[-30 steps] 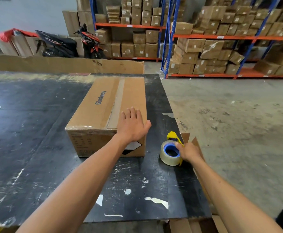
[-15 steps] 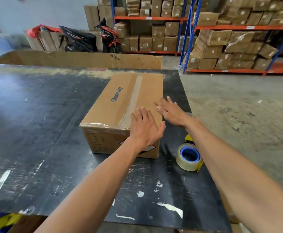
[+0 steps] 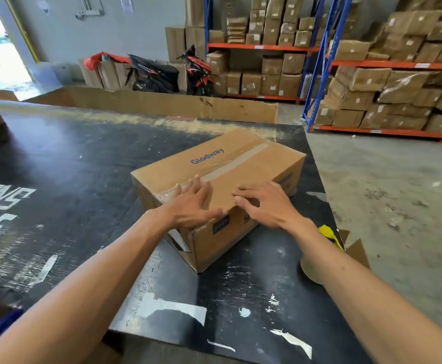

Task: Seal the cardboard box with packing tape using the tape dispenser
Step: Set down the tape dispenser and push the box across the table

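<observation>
A brown cardboard box (image 3: 243, 164) printed "Glodway" lies on the black table (image 3: 83, 158), turned at an angle, with a strip of clear tape along its top seam. My left hand (image 3: 191, 206) rests flat on the near end of the box top, fingers spread. My right hand (image 3: 264, 206) presses on the near right edge of the top with fingers curled. The tape dispenser (image 3: 313, 266), a clear roll with a yellow handle, stands on the table to the right, mostly hidden behind my right forearm.
The table's right edge runs close to the dispenser, with loose cardboard flaps (image 3: 356, 248) beside it. A long cardboard sheet (image 3: 162, 103) stands behind the table. Shelves of boxes (image 3: 372, 82) and a parked scooter (image 3: 196, 72) fill the back.
My right hand let go of the tape dispenser and moved onto the box. The box has been turned, so a corner now points toward me. My view shifted left.
</observation>
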The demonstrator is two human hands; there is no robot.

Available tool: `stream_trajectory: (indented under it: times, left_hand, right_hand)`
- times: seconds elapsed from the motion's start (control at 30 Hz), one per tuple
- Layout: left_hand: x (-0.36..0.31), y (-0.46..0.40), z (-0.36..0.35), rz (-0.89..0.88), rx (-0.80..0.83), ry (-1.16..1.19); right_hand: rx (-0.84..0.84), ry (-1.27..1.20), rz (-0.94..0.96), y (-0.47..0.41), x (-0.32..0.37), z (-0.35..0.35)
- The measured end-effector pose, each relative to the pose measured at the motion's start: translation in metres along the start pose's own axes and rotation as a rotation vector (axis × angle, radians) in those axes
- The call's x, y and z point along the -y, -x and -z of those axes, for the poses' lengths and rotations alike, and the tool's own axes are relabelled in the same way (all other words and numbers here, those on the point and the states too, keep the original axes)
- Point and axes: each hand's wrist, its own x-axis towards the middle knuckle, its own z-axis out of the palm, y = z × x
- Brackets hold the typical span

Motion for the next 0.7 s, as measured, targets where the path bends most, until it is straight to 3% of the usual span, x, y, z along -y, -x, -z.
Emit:
stream_trajectory:
  times: [0.1, 0.2, 0.47, 0.6, 0.7]
  left_hand:
    - [-0.011, -0.004, -0.013, 0.12, -0.068, -0.023]
    - [0.002, -0.008, -0.012, 0.099, -0.063, -0.042]
    - [0.082, -0.018, 0.031, -0.039, 0.081, -0.239]
    - [0.05, -0.024, 0.019, -0.008, -0.054, -0.007]
    - [0.034, -0.032, -0.008, 0.033, -0.13, -0.038]
  right_hand:
    - [0.015, 0.061, -0.139, -0.018, -0.031, 0.01]
    - [0.091, 0.065, -0.23, -0.024, -0.042, 0.0]
    - [-0.049, 0.337, -0.305, -0.008, 0.037, -0.025]
    - [-0.141, 0.273, -0.323, -0.017, 0.014, 0.002]
    - [0.005, 0.177, -0.434, -0.022, -0.022, 0.01]
